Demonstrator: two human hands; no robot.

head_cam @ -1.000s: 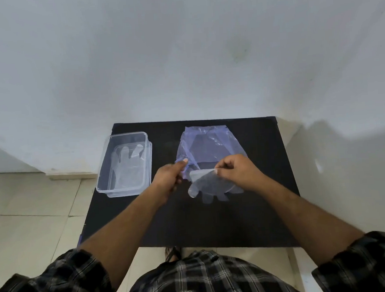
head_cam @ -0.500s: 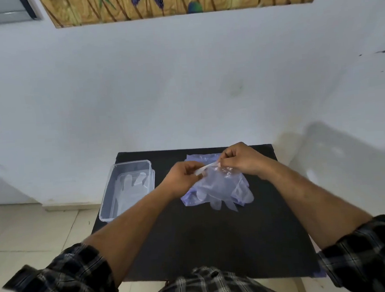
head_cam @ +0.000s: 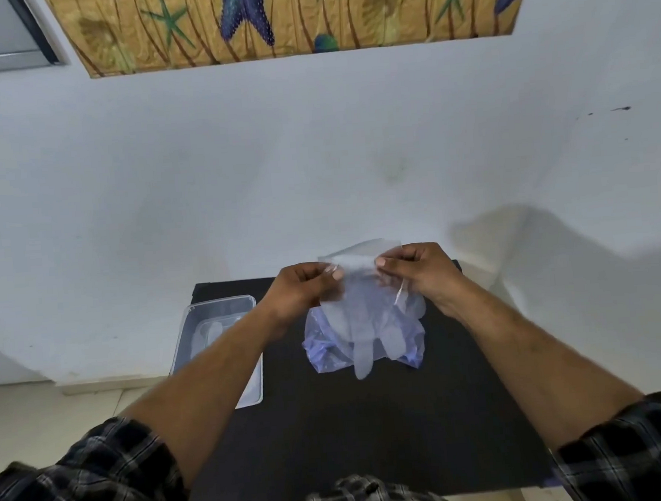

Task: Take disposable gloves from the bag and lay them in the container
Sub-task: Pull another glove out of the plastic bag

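Observation:
A clear disposable glove (head_cam: 360,307) hangs in the air with its fingers pointing down. My left hand (head_cam: 304,291) pinches the cuff's left side and my right hand (head_cam: 420,273) pinches its right side. Under the glove a bluish plastic bag (head_cam: 320,349) lies crumpled on the black table (head_cam: 353,436). To the left stands a clear rectangular container (head_cam: 217,311) with at least one clear glove (head_cam: 205,333) lying in it. My left forearm covers the container's near right part.
The table stands against a white wall (head_cam: 314,153), under a hanging picture of starfish (head_cam: 285,14). Tiled floor (head_cam: 40,423) shows at the left of the table. My checked sleeves frame the bottom of the view.
Both hands have risen from the table with the glove, which now hangs clear of the bag. The head camera has tilted up, showing more wall and the picture.

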